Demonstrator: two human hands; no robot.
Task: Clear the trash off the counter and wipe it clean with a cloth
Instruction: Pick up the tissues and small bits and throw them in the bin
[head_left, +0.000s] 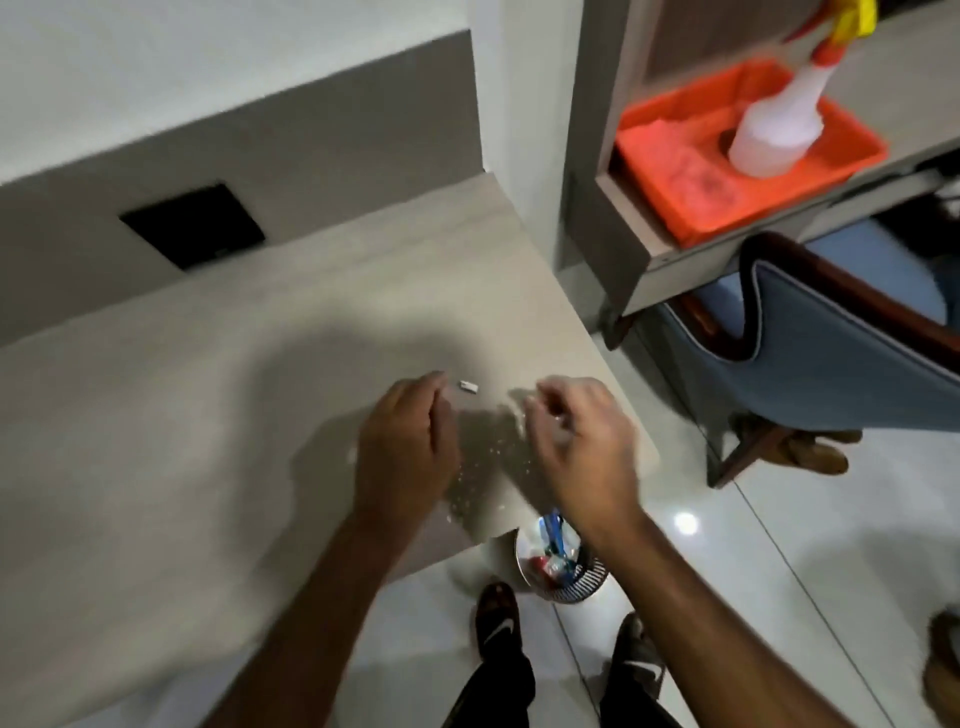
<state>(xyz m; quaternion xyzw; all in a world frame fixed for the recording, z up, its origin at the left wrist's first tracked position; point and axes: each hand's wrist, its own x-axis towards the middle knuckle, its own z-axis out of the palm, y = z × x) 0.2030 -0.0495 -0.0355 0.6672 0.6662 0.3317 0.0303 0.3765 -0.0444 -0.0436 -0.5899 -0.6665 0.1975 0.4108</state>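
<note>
Both hands hover over the right corner of the beige counter (208, 415). My left hand (405, 447) is palm down with its fingers loosely together and nothing in it. My right hand (582, 441) is curled; blur hides whether it pinches a scrap. A small white scrap (468, 385) lies just beyond my left fingertips. White crumbs (478, 467) are scattered on the counter between the hands. Below the counter's corner a round bin (558, 564) on the floor holds colourful wrappers.
An orange tray (675, 171) with a white spray bottle (779, 119) and a pale cloth-like heap sits on a shelf at the upper right. A blue chair (831, 353) stands right of the counter. A black wall plate (195, 223) is behind the counter.
</note>
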